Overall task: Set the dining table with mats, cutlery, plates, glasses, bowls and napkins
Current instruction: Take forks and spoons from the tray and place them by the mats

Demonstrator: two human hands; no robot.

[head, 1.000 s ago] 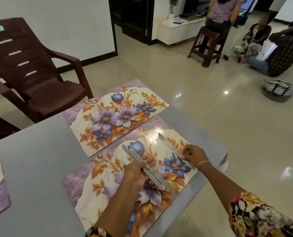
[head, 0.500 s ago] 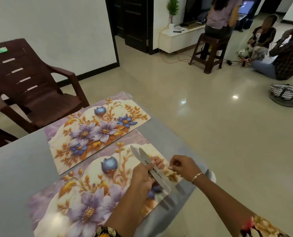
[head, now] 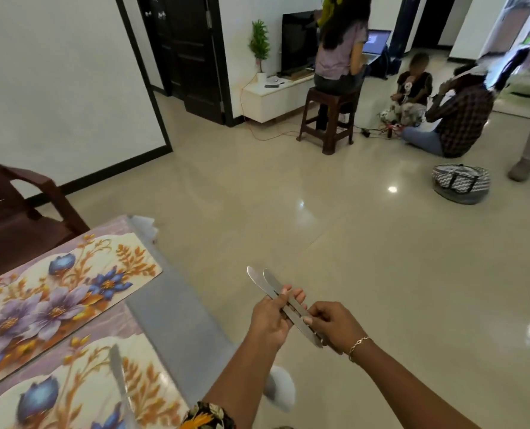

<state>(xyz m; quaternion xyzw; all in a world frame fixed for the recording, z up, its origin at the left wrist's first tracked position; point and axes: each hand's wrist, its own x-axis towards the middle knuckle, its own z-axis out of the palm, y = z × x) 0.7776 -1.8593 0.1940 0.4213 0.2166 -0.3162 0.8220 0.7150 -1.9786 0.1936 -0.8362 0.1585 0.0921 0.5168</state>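
Two steel table knives (head: 268, 286) lie side by side in my hands, held in the air past the right edge of the grey table (head: 177, 323). My left hand (head: 270, 320) grips them at the middle with the blades pointing up and away. My right hand (head: 335, 326) pinches their handle ends. Another knife (head: 118, 376) lies blurred on the near floral place mat (head: 81, 388). A second floral mat (head: 56, 292) lies beyond it on the table.
A brown plastic chair (head: 16, 212) stands at the table's far left. Across the shiny tiled floor sit several people, a wooden stool (head: 328, 119), a white TV cabinet (head: 273, 97) and a patterned bag (head: 460, 182).
Both hands have lifted away from the near mat to the right, off the table, carrying two knives. One knife stays on the near mat. My view has swung right.
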